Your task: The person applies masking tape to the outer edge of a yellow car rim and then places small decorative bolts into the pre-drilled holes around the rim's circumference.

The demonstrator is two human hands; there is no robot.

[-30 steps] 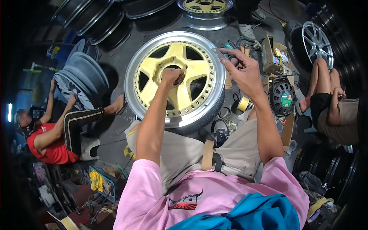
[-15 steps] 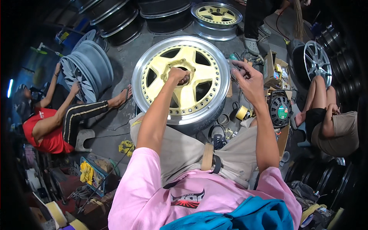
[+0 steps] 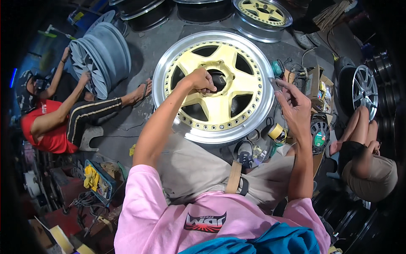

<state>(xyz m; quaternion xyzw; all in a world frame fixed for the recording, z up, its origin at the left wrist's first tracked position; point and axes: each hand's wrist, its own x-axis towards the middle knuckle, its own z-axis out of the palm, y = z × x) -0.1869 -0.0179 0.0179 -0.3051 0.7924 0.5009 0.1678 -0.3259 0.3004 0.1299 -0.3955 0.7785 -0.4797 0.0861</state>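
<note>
A large wheel rim (image 3: 211,111) with a yellow tape-covered five-spoke centre, ringed with bolt holes, and a polished lip lies before me. My left hand (image 3: 202,81) is closed at the centre bore, its curled fingertips at the inner edge; what they grip, if anything, is unclear. My right hand (image 3: 292,101) is beside the rim's right lip, thumb and finger pinched around a small, thin greyish item (image 3: 275,82) that I cannot identify. My outstretched legs are below the rim.
A co-worker in red (image 3: 50,131) grips an upright grey wheel (image 3: 114,59); another (image 3: 368,169) sits at right by a silver wheel (image 3: 367,91). More rims (image 3: 262,29) stand behind. Boxes (image 3: 314,89), a tape roll (image 3: 276,133), cables and a blue basket (image 3: 105,186) lie around.
The view has shifted, placing the rim further right in the picture. My left fingers stay curled at the centre bore; my right hand stays pinched beside the right lip.
</note>
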